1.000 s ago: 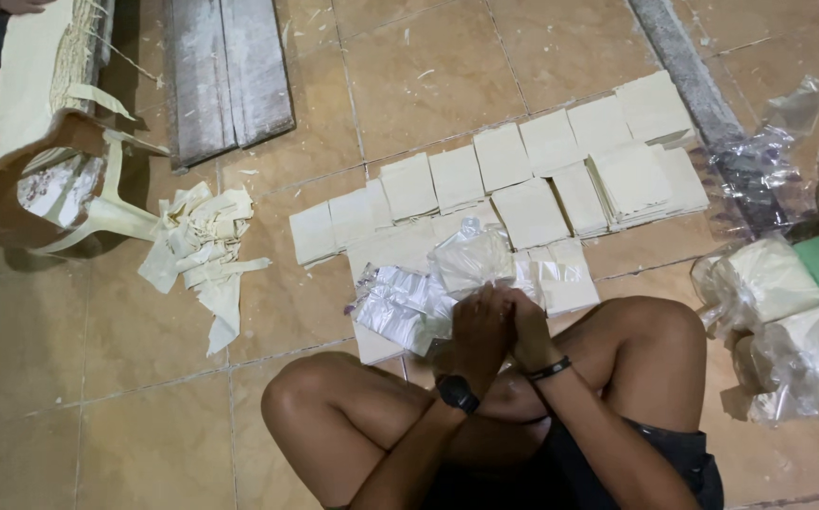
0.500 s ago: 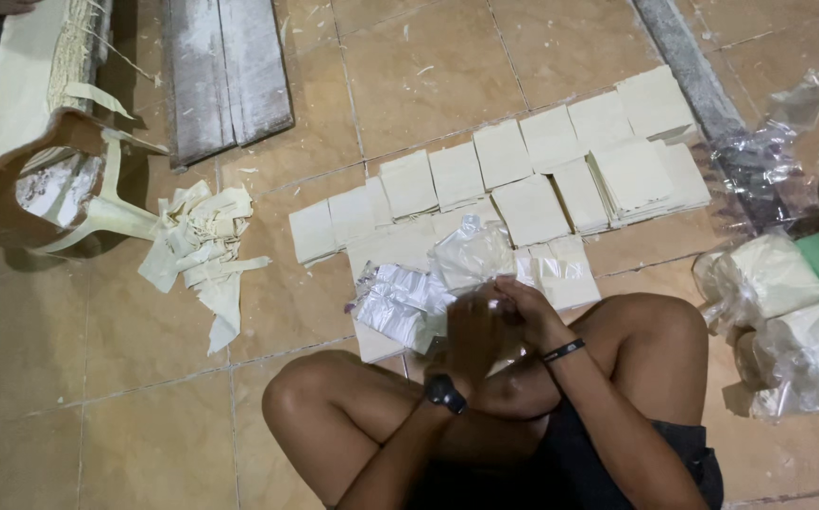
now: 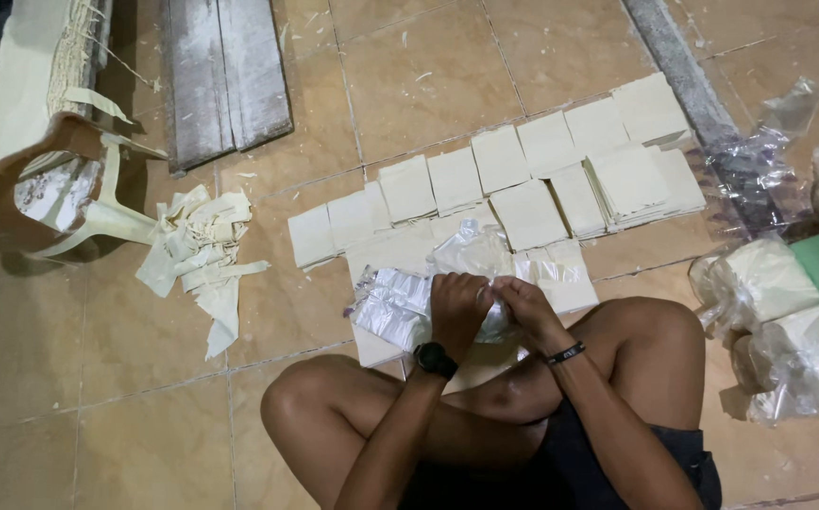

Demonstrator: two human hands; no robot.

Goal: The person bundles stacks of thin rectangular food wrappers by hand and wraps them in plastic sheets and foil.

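- Two hands meet at the lower centre of the frame: the left hand [image 3: 456,304] and the right hand [image 3: 523,302] both pinch a clear plastic bag [image 3: 471,253].
- Cream paper stacks [image 3: 541,175] lie in rows above.
- Paper scraps [image 3: 203,255] lie at the left.

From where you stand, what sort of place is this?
Probably a home workshop floor for packing paper goods: stacks of cream sheets laid out on floor tiles, clear plastic bags, paper offcuts.
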